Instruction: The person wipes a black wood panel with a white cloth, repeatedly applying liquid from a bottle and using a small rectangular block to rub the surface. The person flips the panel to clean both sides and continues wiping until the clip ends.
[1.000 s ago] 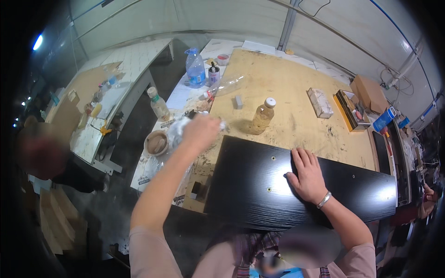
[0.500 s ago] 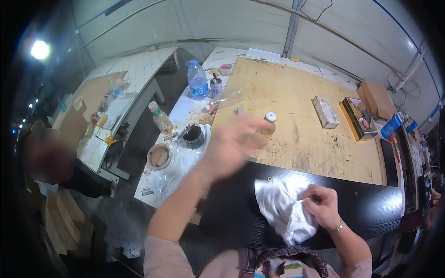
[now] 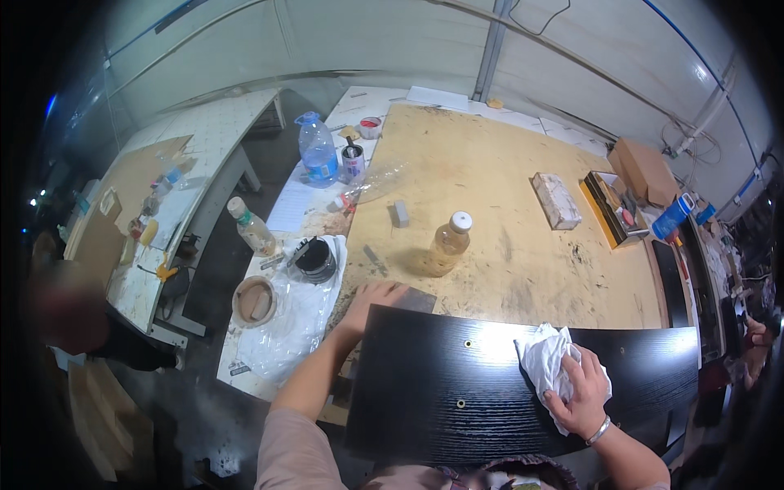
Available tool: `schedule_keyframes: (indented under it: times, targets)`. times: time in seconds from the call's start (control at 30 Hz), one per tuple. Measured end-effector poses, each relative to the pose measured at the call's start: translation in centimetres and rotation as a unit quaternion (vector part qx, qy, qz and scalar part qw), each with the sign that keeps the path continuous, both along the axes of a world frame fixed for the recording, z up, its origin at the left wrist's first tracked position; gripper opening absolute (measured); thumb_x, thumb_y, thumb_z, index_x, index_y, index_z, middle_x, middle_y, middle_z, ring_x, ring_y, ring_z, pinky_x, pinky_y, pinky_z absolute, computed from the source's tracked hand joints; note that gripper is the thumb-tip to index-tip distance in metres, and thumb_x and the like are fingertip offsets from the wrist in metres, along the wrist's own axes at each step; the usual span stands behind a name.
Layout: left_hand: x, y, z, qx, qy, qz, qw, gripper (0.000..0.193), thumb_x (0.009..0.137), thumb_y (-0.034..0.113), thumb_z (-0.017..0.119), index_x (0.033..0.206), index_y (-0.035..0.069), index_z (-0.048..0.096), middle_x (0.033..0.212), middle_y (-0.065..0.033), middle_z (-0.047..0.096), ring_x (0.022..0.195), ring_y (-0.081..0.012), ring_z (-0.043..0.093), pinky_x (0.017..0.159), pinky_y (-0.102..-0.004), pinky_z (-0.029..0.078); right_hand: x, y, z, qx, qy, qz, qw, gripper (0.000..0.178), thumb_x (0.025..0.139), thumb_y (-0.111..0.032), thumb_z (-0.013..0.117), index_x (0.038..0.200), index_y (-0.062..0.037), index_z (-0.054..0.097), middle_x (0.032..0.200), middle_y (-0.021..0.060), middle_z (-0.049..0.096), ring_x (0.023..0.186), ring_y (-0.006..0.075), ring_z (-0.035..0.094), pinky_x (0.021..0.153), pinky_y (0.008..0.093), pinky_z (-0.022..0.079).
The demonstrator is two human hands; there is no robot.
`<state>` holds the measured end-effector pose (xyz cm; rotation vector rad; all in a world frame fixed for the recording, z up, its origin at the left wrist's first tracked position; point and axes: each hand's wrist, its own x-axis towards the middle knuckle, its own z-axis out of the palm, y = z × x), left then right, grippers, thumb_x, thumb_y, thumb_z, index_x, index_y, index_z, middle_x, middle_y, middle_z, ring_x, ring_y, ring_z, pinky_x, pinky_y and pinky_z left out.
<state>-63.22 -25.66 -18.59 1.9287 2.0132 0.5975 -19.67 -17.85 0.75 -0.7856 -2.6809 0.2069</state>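
A long black wood-grain board (image 3: 425, 376) lies along the near edge of the table, with small brass-coloured fittings in its surface. On its right half my right hand (image 3: 581, 396) presses a crumpled white cloth (image 3: 541, 359), fingers bent over it. My left hand (image 3: 374, 304) lies beyond the board's far left corner, fingers stretched out beside a dark flat piece (image 3: 418, 300). Part of that hand is hidden, and I see nothing gripped in it. A clear bottle with a white cap and yellowish liquid (image 3: 449, 247) stands upright beyond the board.
Left of the board are a black container (image 3: 314, 260), a round brown bowl (image 3: 254, 302), a small bottle (image 3: 251, 229) and a large water jug (image 3: 317, 151). A small grey block (image 3: 401, 214), a whitish block (image 3: 557, 201) and an open box (image 3: 612, 209) sit farther off.
My left hand has left the capped bottle and come down near the board's far left corner. My right hand has moved the cloth rightward, now pressing it on the board.
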Motion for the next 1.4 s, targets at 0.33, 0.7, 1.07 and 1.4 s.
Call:
schedule_keyframes:
  times: [0.33, 0.7, 1.07, 1.4]
  targets:
    - [-2.2, 0.6, 0.9, 0.033, -0.051, 0.030, 0.998, 0.054, 0.090, 0.023, 0.063, 0.141, 0.007, 0.056, 0.140, -0.0201, 0.054, 0.126, -0.0375, 0.054, 0.108, -0.0469, 0.042, -0.6, -0.1, -0.1, 0.017, 0.018, 0.022, 0.999, 0.057, 0.077, -0.032, 0.074, 0.119, 0.0032, 0.060, 0.121, 0.0306, 0.060, 0.104, 0.0478, 0.059, 0.089, 0.0538, 0.049]
    - [-2.5, -11.5, 12.9, 0.058, -0.256, 0.154, 0.953, 0.059, 0.087, 0.013, 0.070, 0.145, 0.010, 0.059, 0.126, -0.0091, 0.057, 0.118, -0.0212, 0.057, 0.103, -0.0330, 0.044, -0.4, -0.3, -0.3, 0.014, 0.032, 0.017, 0.999, 0.055, 0.076, -0.028, 0.074, 0.120, 0.0027, 0.060, 0.120, 0.0304, 0.060, 0.104, 0.0482, 0.059, 0.088, 0.0538, 0.049]
    - [1.3, -15.1, 16.1, 0.149, -0.310, 0.152, 0.926, 0.058, 0.082, 0.017, 0.077, 0.137, 0.008, 0.064, 0.122, -0.0128, 0.063, 0.111, -0.0240, 0.062, 0.100, -0.0342, 0.047, -0.3, -0.4, -0.5, 0.025, 0.037, 0.007, 0.999, 0.052, 0.077, -0.023, 0.072, 0.121, 0.0021, 0.060, 0.121, 0.0285, 0.060, 0.106, 0.0470, 0.058, 0.090, 0.0508, 0.049]
    - [14.3, -32.7, 9.0, 0.225, -0.231, 0.392, 0.862, 0.070, 0.066, 0.009, 0.082, 0.132, -0.001, 0.063, 0.131, -0.0195, 0.058, 0.116, -0.0343, 0.060, 0.100, -0.0417, 0.048, -0.5, -1.9, -1.2, 0.032, 0.048, -0.049, 0.997, 0.049, 0.080, -0.023, 0.073, 0.121, 0.0013, 0.061, 0.118, 0.0261, 0.061, 0.106, 0.0431, 0.058, 0.091, 0.0479, 0.049]
